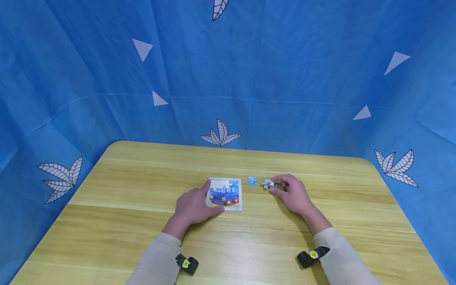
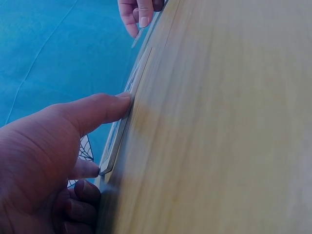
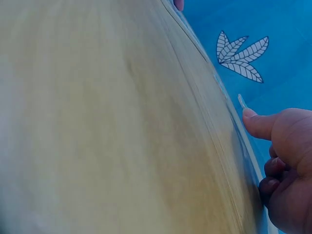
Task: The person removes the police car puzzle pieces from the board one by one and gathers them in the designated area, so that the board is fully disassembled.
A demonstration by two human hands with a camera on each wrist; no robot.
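A small jigsaw puzzle tray [image 1: 240, 198] with a pale rim lies mid-table in the head view. Its picture shows a blue truck [image 1: 224, 195] with red wheels; a patch at its upper left is white. My left hand [image 1: 192, 206] grips the tray by its left side, thumb on the near rim and a finger at the far left corner. To the right, my right hand [image 1: 295, 194] pinches a blue jigsaw piece [image 1: 268, 184] with red and yellow on it. In the right wrist view the piece [image 3: 241, 101] appears edge-on above the thumb.
One loose jigsaw piece [image 1: 252, 181] lies between the tray and the right hand. The wooden table [image 1: 249, 245] has a far edge against a blue cloth [image 1: 285, 79] with white leaves and triangles, which also hangs at both sides.
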